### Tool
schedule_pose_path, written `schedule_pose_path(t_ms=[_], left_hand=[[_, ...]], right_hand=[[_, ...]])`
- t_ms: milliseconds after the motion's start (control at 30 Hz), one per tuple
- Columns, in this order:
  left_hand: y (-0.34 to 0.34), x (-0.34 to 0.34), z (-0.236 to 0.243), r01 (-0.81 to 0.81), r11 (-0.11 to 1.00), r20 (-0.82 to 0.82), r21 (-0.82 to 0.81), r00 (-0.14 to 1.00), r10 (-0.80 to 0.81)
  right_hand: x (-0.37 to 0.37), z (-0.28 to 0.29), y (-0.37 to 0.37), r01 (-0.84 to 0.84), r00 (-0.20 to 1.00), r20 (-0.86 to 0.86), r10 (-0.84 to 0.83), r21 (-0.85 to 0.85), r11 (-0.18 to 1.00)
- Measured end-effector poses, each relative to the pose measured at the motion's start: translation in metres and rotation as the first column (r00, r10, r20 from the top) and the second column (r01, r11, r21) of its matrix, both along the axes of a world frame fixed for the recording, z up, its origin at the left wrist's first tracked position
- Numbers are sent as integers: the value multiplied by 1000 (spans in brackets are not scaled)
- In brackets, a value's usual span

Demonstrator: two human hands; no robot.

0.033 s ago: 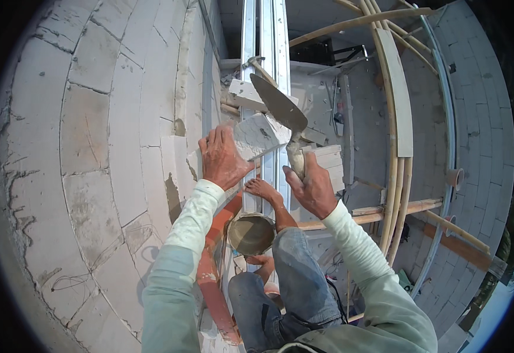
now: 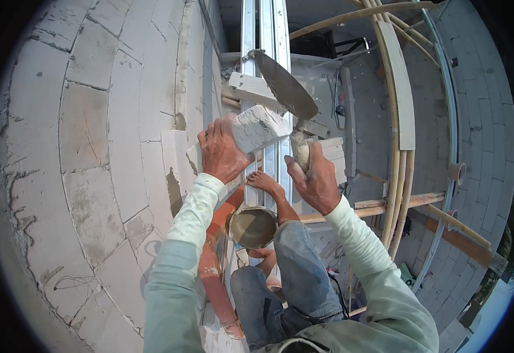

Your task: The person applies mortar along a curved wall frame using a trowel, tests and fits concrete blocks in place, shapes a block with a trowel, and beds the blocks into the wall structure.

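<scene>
Farthest left of the metal planks, a pale block wall runs alongside them, with darker mortar patches and cracked joints. Between that wall and the planks, the left forearm, in a pale green sleeve, reaches up from the lower edge. The left hand is at the planks' left edge, back of the hand upward. Its 4 fingers lie close together and bent over the left end of a white block; the thumb stands well apart from them, along the near side of the block. The fingertips are partly hidden. The block sits tilted above the planks, its rough broken face toward the person.

Also left of the planks is a red beam. A round bucket of grey mix stands at their near end, and 1 bare foot is on them.

Over the planks' right side, a trowel slants up and left, its blade beyond the block. The right hand, right of the planks, has its fingers curled around the mortar-coated handle, thumb along the left side; its forearm angles up from the lower right. Farther right of the planks run bamboo poles.
</scene>
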State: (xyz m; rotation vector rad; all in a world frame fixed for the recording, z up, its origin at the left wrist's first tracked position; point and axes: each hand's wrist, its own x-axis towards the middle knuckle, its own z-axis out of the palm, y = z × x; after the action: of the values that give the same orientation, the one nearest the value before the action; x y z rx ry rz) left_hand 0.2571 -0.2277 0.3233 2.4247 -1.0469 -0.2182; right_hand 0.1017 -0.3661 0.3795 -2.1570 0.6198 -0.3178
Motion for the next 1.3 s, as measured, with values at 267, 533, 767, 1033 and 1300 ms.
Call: schedule_pose_path(t_ms=[267,533,767,1033,1300], left_hand=[[-6,8,-3,-36,999,-3,-19,999,36],[-6,7,-3,-24,999,7,-30,1000,24],[-5,4,-4,-6,1000,-8,-12,1000,6],[-11,10,-5,-62,998,29,-16,998,63],[2,11,-3,-113,993,25,12,993,113]], right_hand=[[9,9,-7,-157,907,-396,141,-7,988],[3,2,-8,49,923,383,13,-152,987],[6,-1,-11,-50,999,5,51,-96,994],[4,-25,-19,-24,984,-177,-7,-171,985],[18,-18,-18,-58,998,13,62,-183,981]])
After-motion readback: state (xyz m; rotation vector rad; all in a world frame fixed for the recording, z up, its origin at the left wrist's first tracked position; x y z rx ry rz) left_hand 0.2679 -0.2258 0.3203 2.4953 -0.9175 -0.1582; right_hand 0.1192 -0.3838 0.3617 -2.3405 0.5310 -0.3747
